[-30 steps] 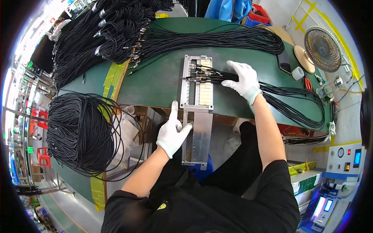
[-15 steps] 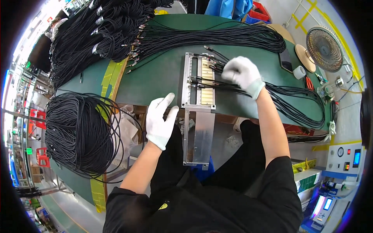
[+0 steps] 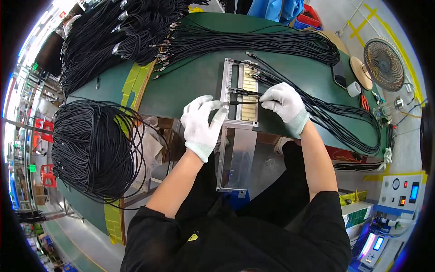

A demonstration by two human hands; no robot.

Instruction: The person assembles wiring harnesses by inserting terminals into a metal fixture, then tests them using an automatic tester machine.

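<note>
Right grip (image 3: 285, 103) on cable (image 3: 247, 103), fixture (image 3: 240, 123) overhanging table (image 3: 181, 90)

My left hand (image 3: 200, 124), lower and clear of the metal holder (image 3: 225, 81) half a second ago, has risen to mid-picture, fingertips at one cable's (image 3: 247, 103) plug end. My right hand (image 3: 285, 105), loosely curled then, has dropped and now pinches that cable. The bunched cables (image 3: 272, 75) have split, some fanning toward upper centre.

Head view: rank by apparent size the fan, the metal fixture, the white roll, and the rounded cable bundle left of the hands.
Largest to smallest:
1. Rounded cable bundle
2. Metal fixture
3. Fan
4. White roll
</note>
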